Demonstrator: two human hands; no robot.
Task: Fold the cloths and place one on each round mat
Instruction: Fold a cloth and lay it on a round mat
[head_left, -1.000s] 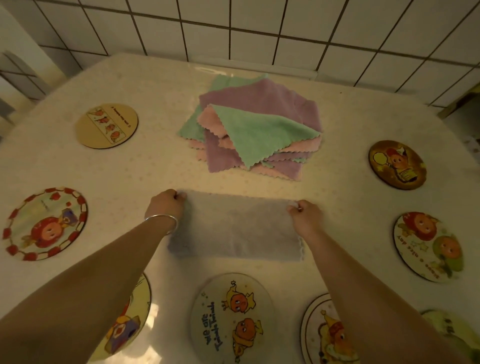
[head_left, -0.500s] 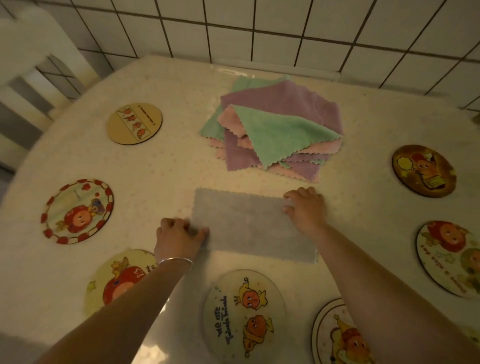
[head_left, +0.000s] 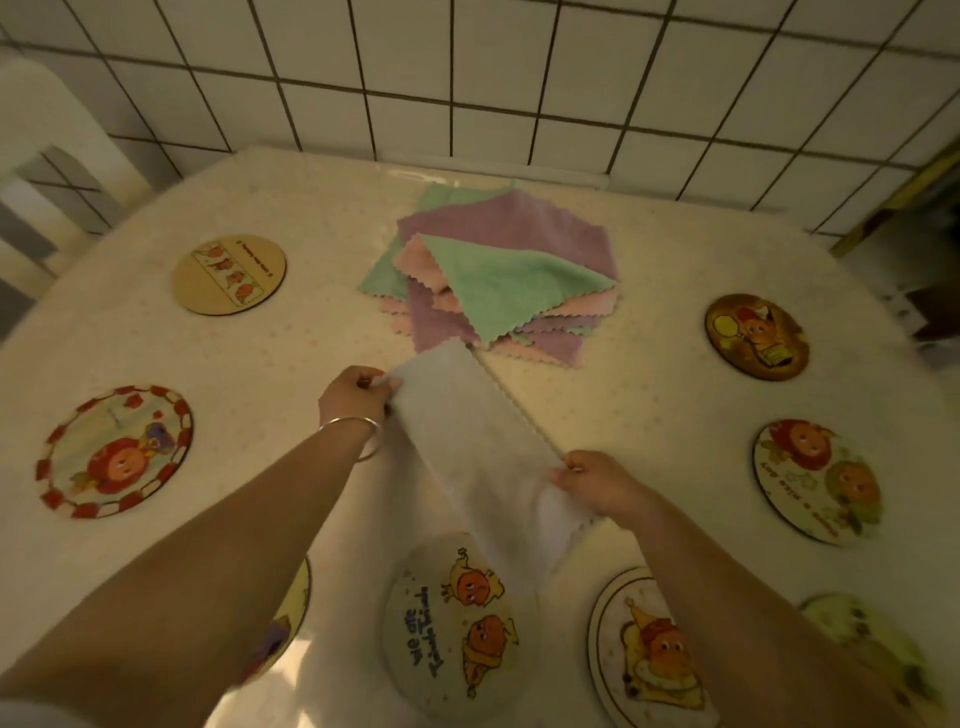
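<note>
Both hands pinching grey cloth (head_left: 470, 441), folded to a long strip.
Left hand (head_left: 353, 397) closed on far end, right hand (head_left: 597, 480) on near end; fuzzy, zigzag-edged, angled above counter (head_left: 623, 405) between pastel cloth stack (head_left: 498, 280) and round printed mat (head_left: 457, 623).

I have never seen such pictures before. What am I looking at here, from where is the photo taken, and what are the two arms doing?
No machine here: a person's two bare arms, filmed by a camera worn on the head, looking down at a table beside a tiled wall. The left hand and right hand each pinch one end of a folded grey cloth, lifted and slanted. Behind it lies a pile of green, pink and purple cloths. Round cartoon mats ring the table, such as one nearest the camera; none shows a cloth resting on it yet.
</note>
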